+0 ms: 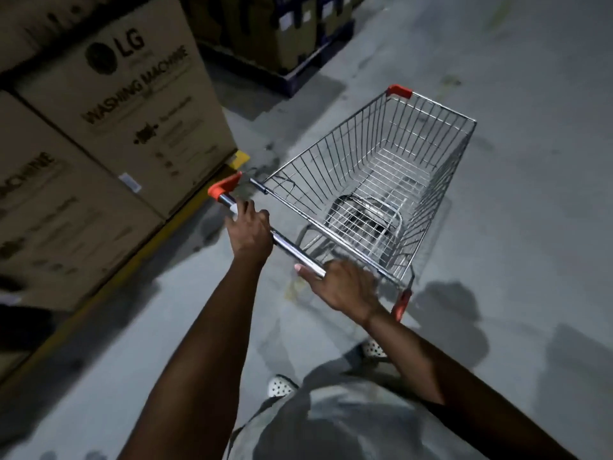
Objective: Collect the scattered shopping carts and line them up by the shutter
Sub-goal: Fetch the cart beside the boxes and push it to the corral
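Observation:
An empty wire shopping cart (374, 174) with orange corner caps stands on the concrete floor in front of me, its nose pointing up and to the right. My left hand (248, 230) is wrapped around the chrome handle bar (292, 250) near its left end. My right hand (341, 287) grips the same bar near its right end, slightly blurred. The child seat flap lies folded inside the basket. No shutter and no other carts are in view.
Large cardboard washing machine boxes (109, 104) are stacked along the left, standing behind a yellow floor line (185, 207). More boxes on a dark pallet (292, 38) sit at the top centre. Bare grey floor (530, 161) stretches to the right of the cart.

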Tool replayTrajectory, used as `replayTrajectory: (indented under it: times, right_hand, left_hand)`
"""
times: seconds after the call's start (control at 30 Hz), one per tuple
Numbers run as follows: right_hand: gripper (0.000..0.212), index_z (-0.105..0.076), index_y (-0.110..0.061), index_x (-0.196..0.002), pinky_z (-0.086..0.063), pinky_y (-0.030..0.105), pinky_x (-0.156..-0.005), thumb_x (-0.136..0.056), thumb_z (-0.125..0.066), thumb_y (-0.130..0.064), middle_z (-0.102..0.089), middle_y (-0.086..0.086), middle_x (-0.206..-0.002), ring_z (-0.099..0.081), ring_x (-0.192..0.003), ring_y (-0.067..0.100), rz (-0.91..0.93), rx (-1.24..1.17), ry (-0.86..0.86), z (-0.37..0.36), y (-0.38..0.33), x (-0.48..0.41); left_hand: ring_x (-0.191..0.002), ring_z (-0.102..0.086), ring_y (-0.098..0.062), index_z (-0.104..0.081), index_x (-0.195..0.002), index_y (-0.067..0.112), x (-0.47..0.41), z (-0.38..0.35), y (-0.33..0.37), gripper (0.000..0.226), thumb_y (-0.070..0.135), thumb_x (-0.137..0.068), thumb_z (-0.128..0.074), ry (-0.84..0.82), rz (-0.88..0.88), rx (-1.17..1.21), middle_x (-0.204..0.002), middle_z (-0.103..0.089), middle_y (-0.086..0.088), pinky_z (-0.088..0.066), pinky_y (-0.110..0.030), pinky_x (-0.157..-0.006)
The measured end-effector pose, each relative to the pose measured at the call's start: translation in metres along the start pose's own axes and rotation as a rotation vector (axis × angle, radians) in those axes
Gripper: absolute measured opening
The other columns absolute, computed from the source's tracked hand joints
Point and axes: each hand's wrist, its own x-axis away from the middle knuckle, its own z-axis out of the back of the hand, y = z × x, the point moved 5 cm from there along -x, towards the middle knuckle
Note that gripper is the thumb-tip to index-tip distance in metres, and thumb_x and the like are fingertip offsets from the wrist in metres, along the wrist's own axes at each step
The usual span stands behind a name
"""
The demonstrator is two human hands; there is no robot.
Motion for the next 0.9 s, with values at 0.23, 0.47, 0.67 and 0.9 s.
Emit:
replayTrajectory:
  times: [0.23,0.47,0.67,0.9]
  right_hand:
    - [0.098,-0.069,-0.013,-0.116,-0.046,0.039,-0.084,-0.088,-0.017,-0.091,-0.072,0.016,-0.107,-0.069,-0.103,0.031,-0.244,0.300,0.075,-0.001,-0.055,-0.014]
    - [0.087,-0.071,-0.011,-0.106,-0.041,0.032,-0.069,-0.095,-0.024,-0.083,-0.072,0.013,-0.096,-0.070,-0.089,0.027,-0.239,0.318,0.225,0.002,-0.104,-0.071]
    - [0.069,-0.071,-0.014,-0.069,-0.036,0.027,-0.052,-0.094,-0.050,-0.074,-0.066,0.009,-0.061,-0.067,-0.053,0.026,-0.378,0.346,0.270,0.002,-0.145,-0.151]
    - [0.074,-0.069,-0.015,-0.102,-0.052,0.038,-0.073,-0.101,-0.026,-0.075,-0.074,0.014,-0.091,-0.073,-0.087,0.033,-0.348,0.142,0.374,0.013,-0.185,-0.252]
  left_hand:
    - [-0.137,-0.032,-0.037,-0.068,-0.116,0.022,-0.050,-0.002,-0.029,0.028,0.029,-0.095,-0.052,0.042,-0.185,-0.027,-0.128,-0.056,-0.013,-0.030,-0.060,-0.110]
    - [-0.135,-0.034,-0.036,-0.071,-0.112,0.018,-0.125,0.003,-0.046,0.030,0.021,-0.095,-0.046,0.142,-0.297,-0.005,-0.123,-0.060,-0.013,-0.022,-0.063,-0.111]
    - [-0.146,-0.023,-0.032,-0.057,-0.135,0.021,-0.209,0.015,-0.058,0.042,0.027,-0.094,-0.051,0.071,-0.377,-0.131,-0.141,-0.051,-0.007,-0.026,-0.059,-0.112]
    - [-0.147,-0.020,-0.033,-0.056,-0.133,0.022,-0.317,0.026,-0.065,0.037,0.020,-0.100,-0.040,0.102,-0.499,-0.205,-0.147,-0.045,-0.009,-0.027,-0.061,-0.114]
